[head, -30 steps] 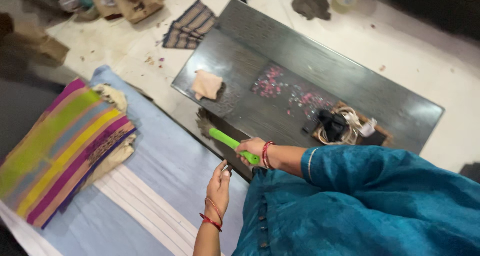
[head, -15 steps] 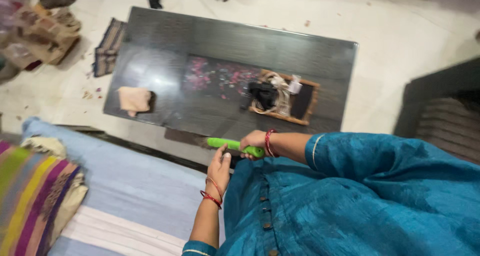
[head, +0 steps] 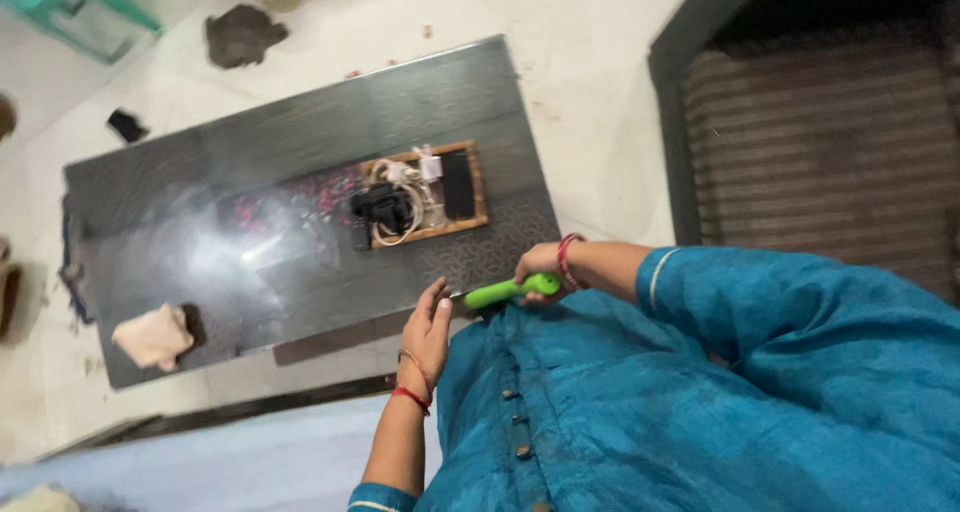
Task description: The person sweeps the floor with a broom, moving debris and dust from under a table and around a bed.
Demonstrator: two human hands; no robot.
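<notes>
Head view: right hand (head: 540,268) grips green handle (head: 510,291); left hand (head: 428,332) open beside glossy table (head: 300,122).

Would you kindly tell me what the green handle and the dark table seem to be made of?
The green handle, gripped by the right hand, looks like smooth moulded plastic: uniform bright colour, slight sheen. The table seems glossy dark wood or laminate, perhaps glass-topped, given its broad glare.

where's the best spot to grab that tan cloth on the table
Pinch the tan cloth at its raised, crumpled middle, coming from straight above. It lies in a loose heap near the corner of the dark table, apart from the wooden tray, so nothing crowds a top-down grip.
</notes>
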